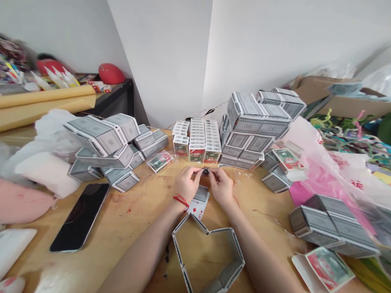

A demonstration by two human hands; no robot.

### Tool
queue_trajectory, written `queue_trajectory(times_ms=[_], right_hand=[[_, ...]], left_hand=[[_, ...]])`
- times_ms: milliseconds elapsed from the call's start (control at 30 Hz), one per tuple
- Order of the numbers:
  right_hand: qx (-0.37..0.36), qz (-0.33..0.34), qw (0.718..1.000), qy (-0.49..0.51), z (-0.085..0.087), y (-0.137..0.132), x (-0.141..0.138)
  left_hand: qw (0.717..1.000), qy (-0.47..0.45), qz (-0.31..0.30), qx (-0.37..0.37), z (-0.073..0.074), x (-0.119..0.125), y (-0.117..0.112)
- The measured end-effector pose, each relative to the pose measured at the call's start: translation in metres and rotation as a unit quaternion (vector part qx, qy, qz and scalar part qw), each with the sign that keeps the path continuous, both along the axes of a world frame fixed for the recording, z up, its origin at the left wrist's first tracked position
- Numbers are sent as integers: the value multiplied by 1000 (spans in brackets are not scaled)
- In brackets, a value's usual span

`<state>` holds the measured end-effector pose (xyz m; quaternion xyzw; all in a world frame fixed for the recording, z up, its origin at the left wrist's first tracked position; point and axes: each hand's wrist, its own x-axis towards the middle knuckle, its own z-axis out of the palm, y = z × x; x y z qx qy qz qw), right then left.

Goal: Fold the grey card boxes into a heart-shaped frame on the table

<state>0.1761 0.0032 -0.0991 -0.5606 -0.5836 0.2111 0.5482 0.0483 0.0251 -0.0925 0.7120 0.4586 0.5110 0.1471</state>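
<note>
Both my left hand [187,182] and my right hand [220,184] are closed in a pinch, meeting over a small dark piece with a pale edge [206,170]. It is too small to tell its kind. Below the fingers, loose playing cards [198,206] lie on the table, one face up with red diamonds and one showing its grey patterned back. Between my forearms stands an open, angular ring of folded playing cards [233,241], with a notch pointing inward at its far side.
Stacked folded-card blocks stand at left [98,136] and right [258,119]. Card boxes [196,140] line the table's back. A phone [80,217] lies left. Another card block [333,223] and an opened card box [328,269] sit right, near pink plastic [306,168].
</note>
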Motion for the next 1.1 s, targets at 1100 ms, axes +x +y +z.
queue_trajectory(times_ms=[1100], right_hand=[[-69, 16, 982, 176, 2, 2, -4]], left_hand=[[995, -70, -60, -40, 8, 1, 4]])
